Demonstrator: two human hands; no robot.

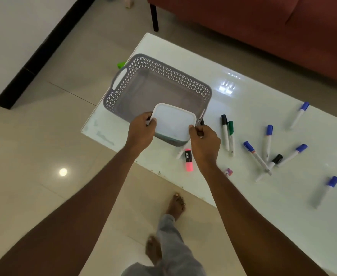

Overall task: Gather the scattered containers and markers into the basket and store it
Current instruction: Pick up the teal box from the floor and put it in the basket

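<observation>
Place: a home living room.
Seating: a red-brown sofa (pixel 283 26) on dark legs stands just behind the table.
Table: a low white glossy coffee table (pixel 263 196).
Floor: large polished beige tiles (pixel 44 156) that mirror a ceiling light.
Wall: white, with a black skirting board (pixel 40 50).
Person: barefoot (pixel 176 205), in loose grey trousers.

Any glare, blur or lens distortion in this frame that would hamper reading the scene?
Head view: bright ceiling-light reflections on the glossy table near its far side and right edge, another on the floor tile; wide-angle bending of table edges; the markers stay readable; the container between left hand and right hand is pale and low-contrast.
</observation>
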